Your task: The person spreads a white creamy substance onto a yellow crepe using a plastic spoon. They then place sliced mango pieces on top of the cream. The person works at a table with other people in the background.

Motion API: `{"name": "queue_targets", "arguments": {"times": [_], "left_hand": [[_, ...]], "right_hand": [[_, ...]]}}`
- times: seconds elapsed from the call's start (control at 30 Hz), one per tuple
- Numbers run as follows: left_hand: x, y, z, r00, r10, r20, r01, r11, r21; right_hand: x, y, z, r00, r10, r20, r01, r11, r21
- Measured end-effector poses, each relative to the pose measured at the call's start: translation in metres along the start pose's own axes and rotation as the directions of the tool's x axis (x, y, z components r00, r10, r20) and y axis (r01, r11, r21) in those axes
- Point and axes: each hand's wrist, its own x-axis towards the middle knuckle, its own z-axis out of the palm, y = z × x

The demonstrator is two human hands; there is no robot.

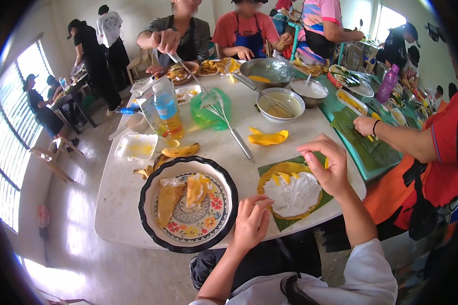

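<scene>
In front of me, a yellow crepe (263,179) spread with white cream (296,195) lies on a banana leaf (282,224). Several mango strips (285,178) sit along the cream's far side. Over the crepe's right side, my right hand (328,165) is curled, thumb and forefinger close together, with a small yellow mango strip (326,162) showing between them. My left hand (252,221) is at the crepe's left edge, fingers loosely bent and apart, apparently holding nothing. Left of it, a dark-rimmed floral dish (188,244) bears two folded, filled crepes (170,201).
Beyond lie mango peel (269,138), a whisk (239,142), a bowl (282,116), a bottle (168,114), a foam tray (136,147) and a metal pan (269,71). Opposite, a person's hand (167,40) holds a utensil. At right, another person's hand (365,125) is over banana leaves.
</scene>
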Motion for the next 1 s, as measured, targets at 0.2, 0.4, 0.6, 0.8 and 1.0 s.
{"name": "queue_targets", "arguments": {"times": [0.2,0.4,0.6,0.8,1.0], "left_hand": [[0.000,-0.001,0.001,0.999,0.022,-0.025,-0.022,1.000,-0.011],[-0.004,-0.001,0.001,0.992,0.097,-0.077,-0.101,0.994,-0.041],[-0.009,0.023,-0.034,0.938,0.275,-0.212,-0.275,0.961,0.031],[0.030,0.036,-0.077,0.929,0.252,-0.273,-0.222,0.966,0.134],[0.107,-0.003,-0.111,0.947,0.088,-0.309,-0.050,0.990,0.129]], "right_hand": [[0.012,-0.010,0.018,0.996,-0.077,0.049,0.075,0.996,0.049],[-0.015,-0.006,0.016,0.998,0.052,0.040,-0.055,0.997,0.058],[-0.061,0.000,-0.014,0.989,0.144,-0.042,-0.141,0.987,0.078],[-0.104,0.006,-0.037,0.939,0.311,-0.144,-0.282,0.940,0.192],[-0.124,0.005,-0.055,0.903,0.381,-0.198,-0.318,0.903,0.287]]}}
